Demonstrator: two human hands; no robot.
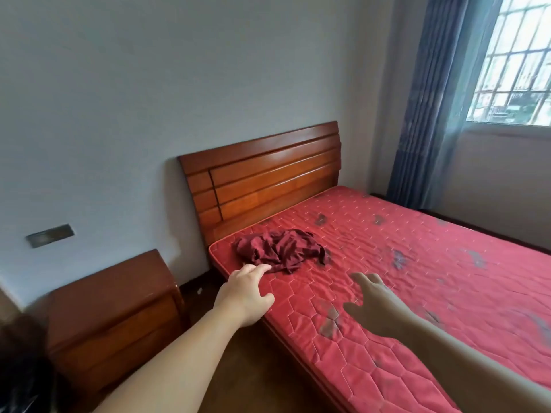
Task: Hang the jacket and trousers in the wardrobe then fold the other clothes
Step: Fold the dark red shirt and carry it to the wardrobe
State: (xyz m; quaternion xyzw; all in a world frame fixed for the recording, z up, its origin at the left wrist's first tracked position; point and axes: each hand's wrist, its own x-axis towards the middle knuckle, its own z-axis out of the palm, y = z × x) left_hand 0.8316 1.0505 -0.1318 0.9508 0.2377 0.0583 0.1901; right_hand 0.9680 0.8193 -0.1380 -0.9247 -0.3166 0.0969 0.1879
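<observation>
A crumpled dark red garment (283,251) lies in a heap on the red quilted mattress (417,278), near its head-end corner. My left hand (247,290) stretches over the mattress edge with fingers apart, and its fingertips reach the garment's near hem. Whether they touch the cloth I cannot tell. My right hand (372,302) hovers over the mattress to the right of the heap, fingers spread and empty, a little blurred. No jacket, trousers or wardrobe are in view.
A wooden headboard (262,177) stands against the grey wall. A wooden bedside cabinet (113,317) sits left of the bed, with a narrow strip of dark floor between them. Blue curtains (432,99) and a barred window (518,61) are at the right.
</observation>
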